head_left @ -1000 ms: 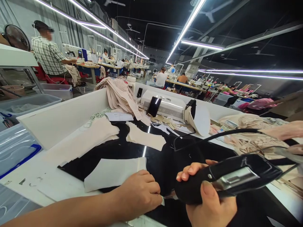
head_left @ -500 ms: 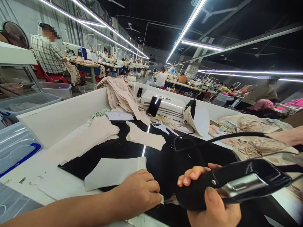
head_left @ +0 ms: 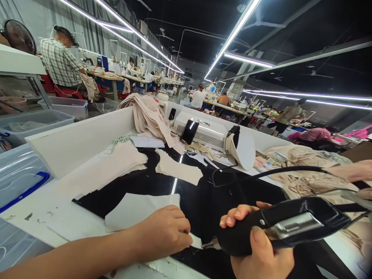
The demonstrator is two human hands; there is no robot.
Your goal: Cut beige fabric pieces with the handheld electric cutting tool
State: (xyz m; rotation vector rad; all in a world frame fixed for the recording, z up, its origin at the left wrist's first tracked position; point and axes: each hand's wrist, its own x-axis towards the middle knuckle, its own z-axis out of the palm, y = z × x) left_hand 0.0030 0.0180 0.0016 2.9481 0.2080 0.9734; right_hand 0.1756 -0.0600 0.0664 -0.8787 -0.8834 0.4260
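In the head view, two hands work above the near edge of one white bench (head_left: 35,221). The left hand (head_left: 165,234) has its fingers closed on one small pale strip (head_left: 197,241), which pokes out beyond the fingertips over the near side of one black sheet (head_left: 209,209). The right hand (head_left: 261,248) is wrapped around one black hand tool (head_left: 302,221), thumb beside its single metal lever (head_left: 299,226). The tool's one metal tip (head_left: 213,245) points at the strip's free end; whether they touch is too small to tell. One other person's hand (head_left: 353,172) shows at the right, cut off, its grip unclear.

One white panel (head_left: 136,209) lies just beyond the left wrist, towards the bench's near edge. Two stacks of pale pieces lie farther in: one long stack (head_left: 107,166) along the left wall, one shorter stack (head_left: 178,168) mid-sheet. One fabric bundle (head_left: 148,116) drapes over the far left corner, near one written-on paper (head_left: 147,142) and one tangle of green cord (head_left: 120,139).

Against the far wall stands one vented white machine (head_left: 200,128), with one dark phone (head_left: 190,131) before it and one flared white shade (head_left: 245,151) at its right end. One heap of tan fabric (head_left: 302,170) sits along the right side.
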